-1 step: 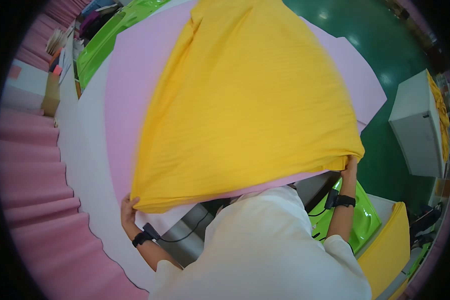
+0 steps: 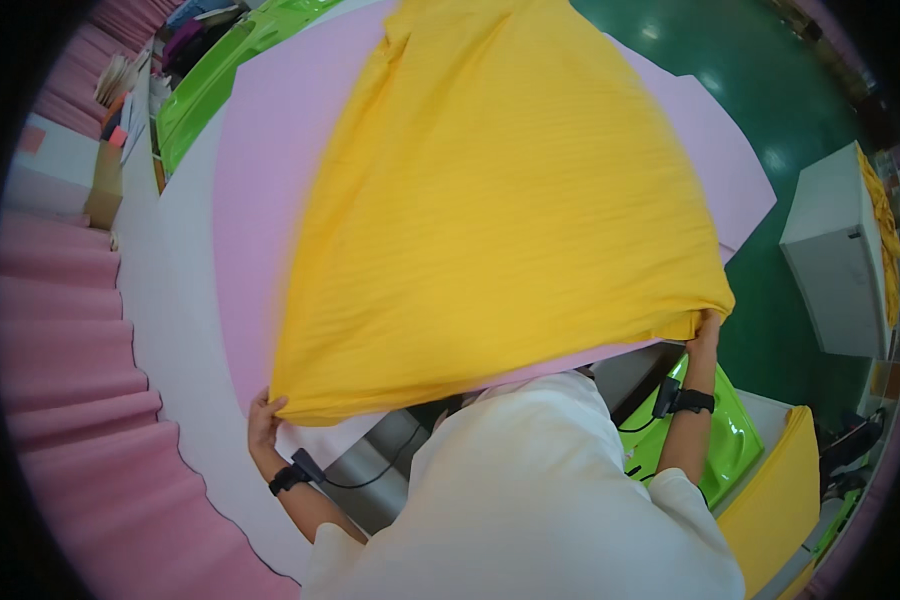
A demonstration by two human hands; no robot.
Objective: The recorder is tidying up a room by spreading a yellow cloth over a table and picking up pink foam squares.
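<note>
A large yellow cloth (image 2: pixel 510 210) is spread before me over a pale pink sheet (image 2: pixel 255 190), with creases running to its far end. At its near left corner, my left hand (image 2: pixel 263 424) is closed on the edge, thumb and fingers pinching it. My right hand (image 2: pixel 705 334) grips the near right corner, where the fabric bunches and covers part of my fingers. Between the two hands the near edge stretches nearly straight, just in front of my body. Black straps with small devices and cables are on both wrists.
Pink curtain fabric (image 2: pixel 80 400) hangs along the left side. Green plastic trays (image 2: pixel 205 90) are at the far left, with another green tray (image 2: pixel 725 425) beside my right arm. A folded yellow cloth (image 2: pixel 775 500) lies at lower right. A white cabinet (image 2: pixel 835 255) stands on the green floor (image 2: pixel 770 310).
Both hands and the near edge of the yellow cloth have shifted very slightly to the right in the view. The grip of each hand stays the same.
</note>
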